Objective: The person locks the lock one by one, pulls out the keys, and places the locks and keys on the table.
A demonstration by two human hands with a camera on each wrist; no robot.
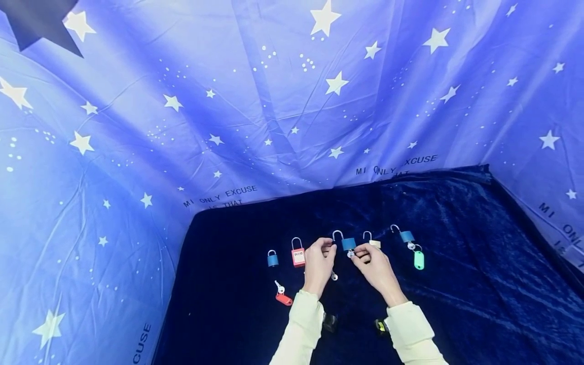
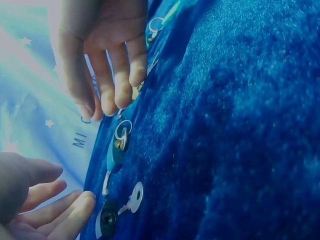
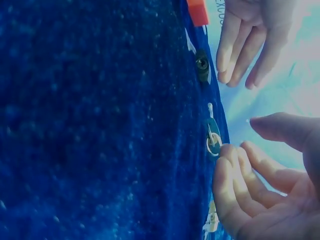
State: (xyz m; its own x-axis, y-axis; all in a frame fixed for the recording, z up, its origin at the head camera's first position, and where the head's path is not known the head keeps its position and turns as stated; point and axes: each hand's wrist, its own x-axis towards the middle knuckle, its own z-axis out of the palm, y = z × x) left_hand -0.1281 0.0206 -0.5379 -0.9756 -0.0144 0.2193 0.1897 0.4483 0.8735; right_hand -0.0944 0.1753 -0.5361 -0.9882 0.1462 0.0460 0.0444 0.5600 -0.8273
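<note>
A blue padlock (image 1: 349, 244) lies between both hands, its shackle swung out and a key with a metal ring (image 3: 214, 142) at its bottom. My right hand (image 1: 375, 264) is at its lower right, fingertips close to the key ring, thumb apart from the loosely bent fingers. To the padlock's left is my left hand (image 1: 319, 259), near the shackle, with fingers loosely bent and nothing between them. By the left hand, a dark-faced padlock (image 2: 107, 218) with a round keyhole shows in the wrist views; the hand hides it in the head view. A loose key (image 2: 134, 200) lies beside it.
Left on the dark blue cloth (image 1: 228, 304) are a red padlock (image 1: 298, 257), a small blue padlock (image 1: 272, 260) and a key with a red tag (image 1: 284, 300). To the right lie a brass-coloured padlock (image 1: 375, 244) and another blue padlock (image 1: 407, 236) with a green tag (image 1: 418, 260).
</note>
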